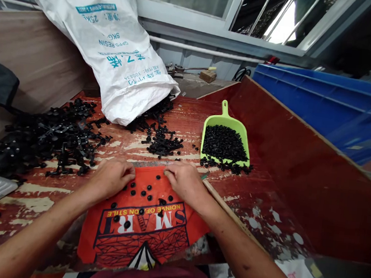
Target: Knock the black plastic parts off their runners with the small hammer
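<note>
An orange-red printed cloth lies at the near edge of the table, with several small round black plastic pieces scattered over it. My left hand is closed on the far left corner of this cloth, thumb and fingers pinched together. At the far right corner, my right hand pinches the cloth's edge in the same way. Just beyond the hands sits a small heap of black plastic parts. A lime-green dustpan, to the right, holds many small black pieces, some spilling over its front lip.
A white woven sack leans in from the back left, its mouth over black parts. A larger pile of black branched parts spreads at the left. A wooden stick lies beside my right forearm. Wooden boards and a blue crate border the right.
</note>
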Demonstrator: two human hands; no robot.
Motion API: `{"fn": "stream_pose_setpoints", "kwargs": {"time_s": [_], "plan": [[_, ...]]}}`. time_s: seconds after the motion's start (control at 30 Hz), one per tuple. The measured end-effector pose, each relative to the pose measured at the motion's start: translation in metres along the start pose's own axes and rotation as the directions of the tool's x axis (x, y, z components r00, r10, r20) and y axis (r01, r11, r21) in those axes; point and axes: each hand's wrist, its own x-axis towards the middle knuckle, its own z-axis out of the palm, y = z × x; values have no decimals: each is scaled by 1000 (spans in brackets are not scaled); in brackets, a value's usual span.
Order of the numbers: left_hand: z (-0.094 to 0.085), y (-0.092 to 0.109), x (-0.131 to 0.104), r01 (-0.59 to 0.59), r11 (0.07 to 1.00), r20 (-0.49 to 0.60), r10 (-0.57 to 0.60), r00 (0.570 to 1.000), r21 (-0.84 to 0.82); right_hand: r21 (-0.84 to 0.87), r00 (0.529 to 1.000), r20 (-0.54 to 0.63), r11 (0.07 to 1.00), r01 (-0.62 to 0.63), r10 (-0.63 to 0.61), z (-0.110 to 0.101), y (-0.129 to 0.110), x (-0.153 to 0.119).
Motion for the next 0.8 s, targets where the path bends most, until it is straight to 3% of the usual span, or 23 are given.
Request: {"fn": "stream_pose_setpoints", "kwargs": {"time_s": [0.07, 0.27, 0.57, 0.67, 0.8], "plan": [[-5, 10, -1, -54, 998, -40, 56, 998, 43, -40, 1000, 21, 999, 10, -9, 4, -8, 6], [8, 46, -9, -201, 980, 135, 199, 970, -6, -51, 986, 95, 989, 141, -135, 13, -20, 12], [25, 47, -20, -205, 958, 34, 202, 979, 201, 10, 976, 73, 979, 206, -206, 13, -10, -4], [23, 51, -25, -219, 940, 16, 223, 975, 263, 20, 976, 65, 978, 207, -208, 12, -9, -10], [13, 47, -44, -182, 961, 2, 185, 983, 210, 58, 961, 29, 960, 274, -276, 1, -1, -31]]}}
